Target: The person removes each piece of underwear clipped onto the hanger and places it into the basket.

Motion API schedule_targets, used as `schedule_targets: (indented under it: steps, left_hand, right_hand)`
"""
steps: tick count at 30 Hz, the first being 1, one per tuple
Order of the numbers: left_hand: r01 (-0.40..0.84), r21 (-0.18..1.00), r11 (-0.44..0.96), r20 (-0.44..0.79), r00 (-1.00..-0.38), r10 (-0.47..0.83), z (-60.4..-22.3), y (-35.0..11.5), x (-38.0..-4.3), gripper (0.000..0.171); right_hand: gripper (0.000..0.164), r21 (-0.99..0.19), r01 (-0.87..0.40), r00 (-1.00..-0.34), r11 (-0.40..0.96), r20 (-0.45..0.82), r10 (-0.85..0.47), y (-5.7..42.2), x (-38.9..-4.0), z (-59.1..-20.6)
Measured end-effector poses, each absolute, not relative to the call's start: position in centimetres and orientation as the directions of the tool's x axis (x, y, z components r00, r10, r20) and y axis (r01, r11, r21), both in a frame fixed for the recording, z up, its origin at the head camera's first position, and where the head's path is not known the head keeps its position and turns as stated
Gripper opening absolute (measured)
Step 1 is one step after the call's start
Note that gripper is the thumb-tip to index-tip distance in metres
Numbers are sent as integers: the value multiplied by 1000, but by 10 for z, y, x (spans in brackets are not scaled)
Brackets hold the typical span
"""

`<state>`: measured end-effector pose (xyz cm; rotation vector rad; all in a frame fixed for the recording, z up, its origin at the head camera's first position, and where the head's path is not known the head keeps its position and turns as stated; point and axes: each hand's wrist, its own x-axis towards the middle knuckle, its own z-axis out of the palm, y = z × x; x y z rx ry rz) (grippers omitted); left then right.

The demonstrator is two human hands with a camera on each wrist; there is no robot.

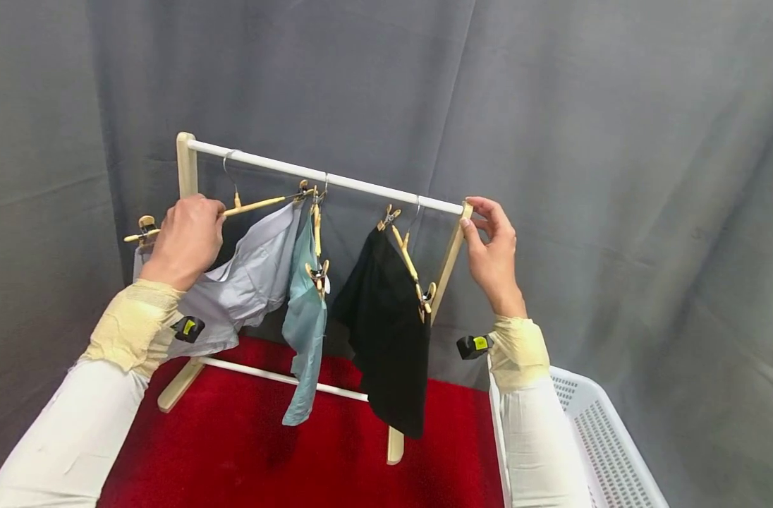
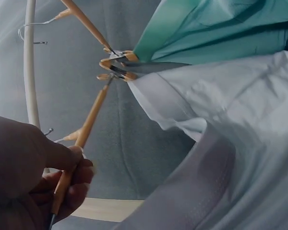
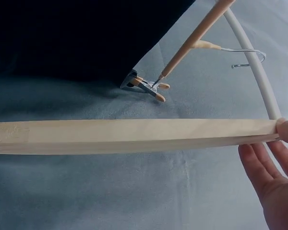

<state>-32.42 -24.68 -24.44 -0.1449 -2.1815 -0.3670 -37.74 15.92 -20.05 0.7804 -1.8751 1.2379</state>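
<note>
One wooden hanger (image 1: 256,206) gripped, one rack post (image 1: 448,257) pinched

The hanger's bar is held just beside its hook (image 1: 228,168) by the left hand (image 1: 186,236), between thumb and curled fingers; the hook is hung on the white rail (image 1: 374,188), toward the rack's left end. A pale grey garment (image 1: 253,271) is suspended from it by an outer clip (image 1: 147,221) and an inner clip (image 2: 127,75). By the right hand (image 1: 493,250), the post's top is pinched between thumb and fingers.

Little weight is to be expected: the bar looks stiff and light, the cloth thin, limp and easily swung. The bar is probably best taken close to the hook, where the load should be balanced; the clips are better left alone, since the cloth could be slipped from them. The rack looks light too and might be tipped if not steadied.

In the left wrist view, the fingers under the bar are revealed, largely hidden by the back of the hand in the head view. The inner clip is also seen there, crowded close to the teal garment's clip (image 2: 128,55). The outer clip and the white basket (image 1: 605,430) are shown by the head view alone, while the pinch on the post is seen most closely from the right wrist
</note>
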Motion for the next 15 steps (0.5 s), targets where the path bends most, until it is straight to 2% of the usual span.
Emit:
schedule_targets:
  steps: [9, 15]
  left_hand:
    - [265, 211, 941, 822, -570, -24, -247, -250, -326, 17]
    - [281, 205, 938, 825, -566, -10, -244, -251, -330, 17]
  right_hand:
    - [31, -460, -844, -507, 275, 852, -131, 161, -379, -199]
    - [31, -474, -839, -519, 266, 845, -131, 163, -382, -197]
